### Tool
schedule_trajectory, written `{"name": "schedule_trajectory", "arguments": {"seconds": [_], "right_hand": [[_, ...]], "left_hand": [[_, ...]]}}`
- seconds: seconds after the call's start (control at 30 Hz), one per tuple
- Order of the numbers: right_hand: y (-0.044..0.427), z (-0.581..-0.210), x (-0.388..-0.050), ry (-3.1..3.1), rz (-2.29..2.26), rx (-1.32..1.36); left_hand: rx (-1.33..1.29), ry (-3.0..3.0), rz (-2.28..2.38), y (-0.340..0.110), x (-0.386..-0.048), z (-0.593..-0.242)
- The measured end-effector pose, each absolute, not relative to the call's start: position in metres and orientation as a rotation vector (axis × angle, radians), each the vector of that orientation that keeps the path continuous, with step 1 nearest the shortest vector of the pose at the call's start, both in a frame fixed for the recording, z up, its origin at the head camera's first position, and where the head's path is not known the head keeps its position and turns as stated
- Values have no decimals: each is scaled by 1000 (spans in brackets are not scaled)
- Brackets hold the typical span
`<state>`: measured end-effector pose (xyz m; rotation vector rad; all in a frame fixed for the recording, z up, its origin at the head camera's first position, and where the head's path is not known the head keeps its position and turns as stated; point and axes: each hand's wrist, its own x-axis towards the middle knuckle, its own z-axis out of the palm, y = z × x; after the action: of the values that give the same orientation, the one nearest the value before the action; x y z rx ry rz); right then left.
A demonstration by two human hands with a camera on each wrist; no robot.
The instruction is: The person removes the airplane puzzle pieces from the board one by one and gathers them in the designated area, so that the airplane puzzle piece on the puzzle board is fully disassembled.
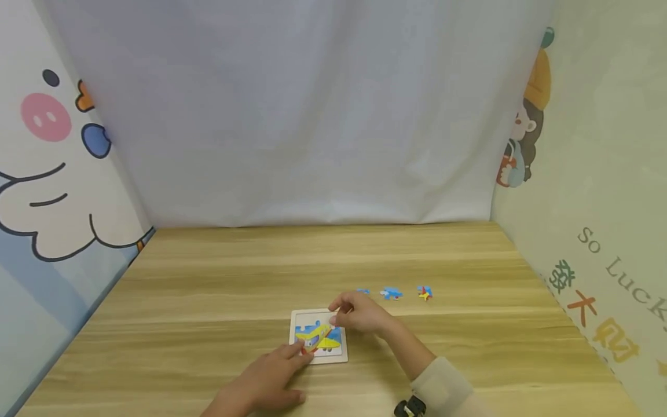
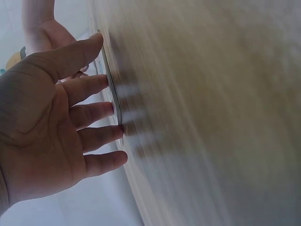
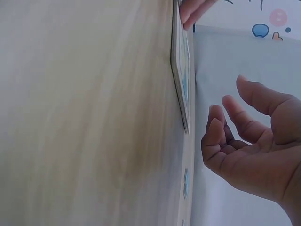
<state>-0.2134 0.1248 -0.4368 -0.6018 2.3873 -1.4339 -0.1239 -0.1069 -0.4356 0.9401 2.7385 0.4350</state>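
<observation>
A small square jigsaw board (image 1: 336, 359) with a pale rim lies on the table, showing a yellow aeroplane on blue. Its upper left part is pale, with no picture pieces there. My left hand (image 1: 271, 373) rests at the lower left, extended fingertips touching the board's edge; the left wrist view shows the fingers spread and straight. Over the upper right corner is my right hand (image 1: 362, 314). In the right wrist view its thumb and index finger stand apart, the other fingers loosely bent, nothing visible between them, and the hand is above the board (image 3: 181, 70).
Behind the right hand lie loose puzzle pieces: a blue one (image 1: 391, 293), a red, yellow and blue one (image 1: 425, 292), and another blue one (image 1: 363, 291) partly hidden by the hand. A white curtain (image 1: 323, 116) closes off the wooden table's (image 1: 208, 278) far edge; printed panels flank it.
</observation>
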Motion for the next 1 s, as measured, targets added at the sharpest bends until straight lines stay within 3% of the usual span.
{"name": "schedule_trajectory", "arguments": {"seconds": [1.0], "right_hand": [[72, -450, -220, 2482, -1142, -531]], "left_hand": [[969, 2734, 442, -107, -126, -435]]}}
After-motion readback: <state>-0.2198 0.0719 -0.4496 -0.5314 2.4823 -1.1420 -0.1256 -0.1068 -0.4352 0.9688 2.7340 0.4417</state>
